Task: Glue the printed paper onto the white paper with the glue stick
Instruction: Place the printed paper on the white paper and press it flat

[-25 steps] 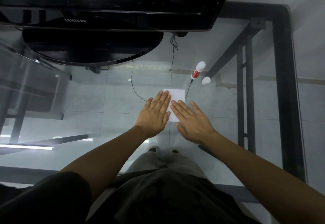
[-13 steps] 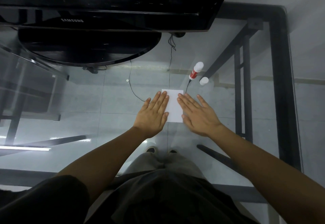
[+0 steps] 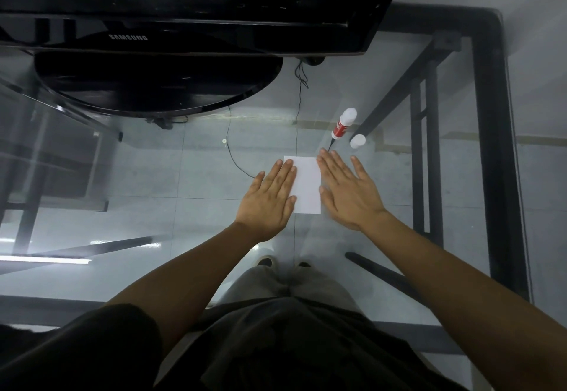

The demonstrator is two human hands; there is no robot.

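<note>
**White paper lying between two flat hands, glue stick beyond the right fingertips**

White paper (image 3: 306, 185) is lying flat on the glass table (image 3: 184, 175), its long axis running away from the person, short edges near and far. No print is showing on the upward face, so whether the printed sheet is already beneath or face down cannot be told. The left hand (image 3: 268, 200) is resting palm down, fingers extended, its grip released and overlapping the paper's left edge. The right hand (image 3: 348, 194) is lying equally flat and released along the right edge, grasping nothing. Farther out, just past the right fingertips, the glue stick (image 3: 343, 123) is standing uncapped, leaning away to the right, its cap (image 3: 357, 141) sitting beside it. The right hand is the nearer one for any reach to the stick. Beyond, a monitor base (image 3: 153, 83) is occupying the far table.
</note>
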